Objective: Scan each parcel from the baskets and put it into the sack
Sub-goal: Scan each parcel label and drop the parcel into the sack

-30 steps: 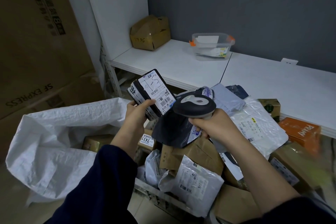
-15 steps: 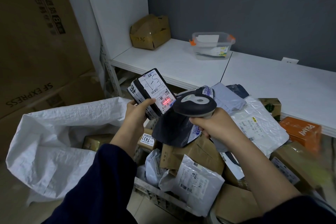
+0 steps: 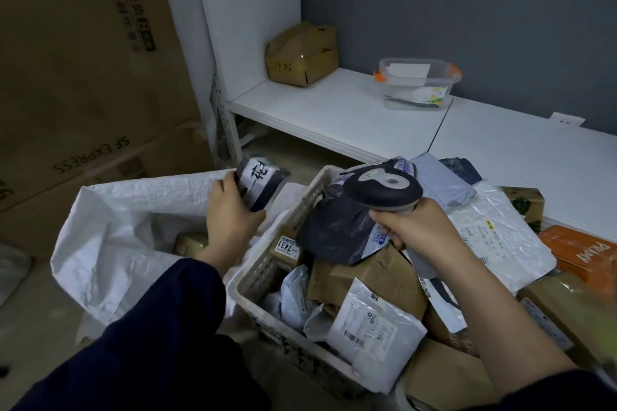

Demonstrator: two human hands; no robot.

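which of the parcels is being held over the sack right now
The small black parcel with a white label, gripped in the left hand above the white sack; every other parcel lies unheld.

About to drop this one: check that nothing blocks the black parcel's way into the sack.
Nothing visible does. The left hand holds the black parcel over the white sack, whose mouth gapes open below; only a brown parcel lies inside.

One sack point(image 3: 110, 227), one basket point(image 3: 267, 264) (parcels perhaps fifteen)
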